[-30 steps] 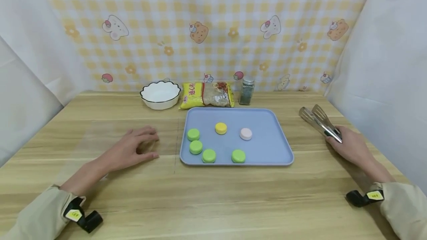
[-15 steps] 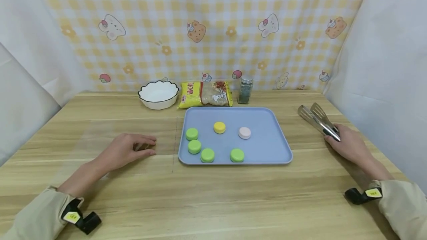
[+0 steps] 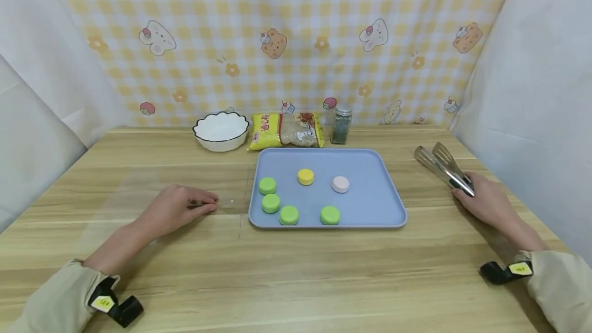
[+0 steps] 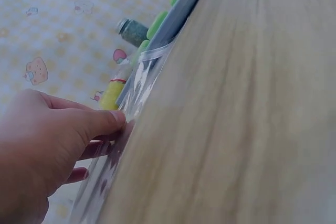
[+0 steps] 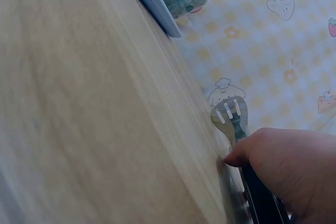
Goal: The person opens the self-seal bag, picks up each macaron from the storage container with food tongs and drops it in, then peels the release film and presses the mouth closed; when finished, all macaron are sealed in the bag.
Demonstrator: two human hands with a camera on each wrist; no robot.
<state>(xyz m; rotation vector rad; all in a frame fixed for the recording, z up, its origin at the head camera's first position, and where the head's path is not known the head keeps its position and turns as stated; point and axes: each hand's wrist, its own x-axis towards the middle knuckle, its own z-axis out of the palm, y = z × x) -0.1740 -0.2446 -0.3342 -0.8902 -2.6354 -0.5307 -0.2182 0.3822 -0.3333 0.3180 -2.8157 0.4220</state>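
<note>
A: Head view. Landmark and edges?
B: Blue tray (image 3: 370,199), raised rim, flat on the wood-grain table (image 3: 324,276). Contents: green discs (image 3: 289,215), four, towards its left and near edges; one yellow disc (image 3: 306,177); one pale disc (image 3: 340,184). Past its far edge, left to right: scalloped white bowl (image 3: 221,144), yellow packet (image 3: 265,139), glass jar (image 3: 341,130). A broad strip of wood runs along its near edge; another lies off its right edge.
A: Hands?
B: Left hand (image 3: 174,210), left of the tray and apart from it, pinching clear film (image 3: 226,202) that reaches just beside the tray. Right hand (image 3: 490,205), well right of the tray, gripping tongs (image 3: 441,170), slotted ends spread.
A: Left wrist view?
B: Film between thumb and fingers, its edge running towards the tray.
A: Right wrist view?
B: Thumb against the tongs' dark handle; tray corner well apart.
A: Changes since one second ago?
B: Left thumb and fingertips drawn together, formerly spaced. Right hand, tongs and discs: as before.
</note>
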